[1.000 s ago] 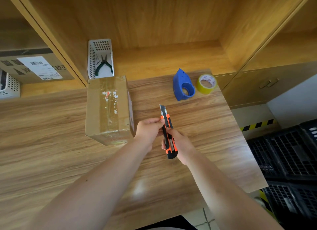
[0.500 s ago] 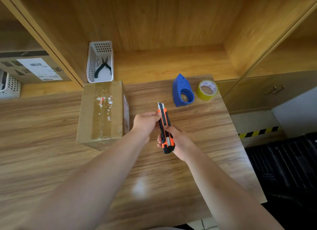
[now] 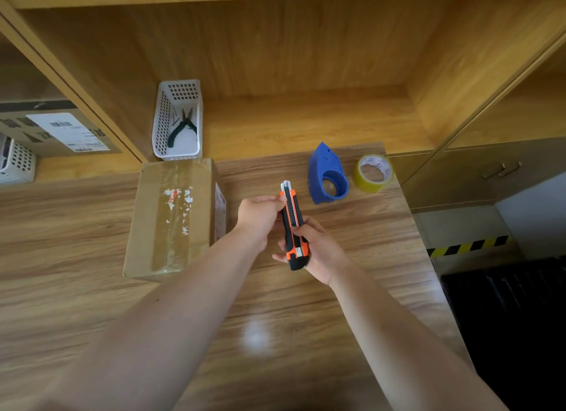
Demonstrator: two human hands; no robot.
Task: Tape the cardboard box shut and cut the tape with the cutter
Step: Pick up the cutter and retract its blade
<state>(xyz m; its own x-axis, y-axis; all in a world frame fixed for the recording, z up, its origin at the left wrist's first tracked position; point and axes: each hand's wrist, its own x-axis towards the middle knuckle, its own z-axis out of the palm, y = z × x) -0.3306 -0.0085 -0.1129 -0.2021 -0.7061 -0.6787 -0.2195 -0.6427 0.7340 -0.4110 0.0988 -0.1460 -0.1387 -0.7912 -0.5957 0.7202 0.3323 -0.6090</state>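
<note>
a wood-grain table [image 3: 92, 303] fronts wooden shelving, where a white perforated basket [image 3: 179, 119] sits behind the taped brown cardboard box [image 3: 171, 217]. right of the box, the right hand [image 3: 315, 248] wraps the orange-and-black cutter [image 3: 293, 227], its tip pinched by the left hand [image 3: 260, 214], near a blue tape dispenser [image 3: 327, 174] and yellow tape roll [image 3: 373, 173].
</note>
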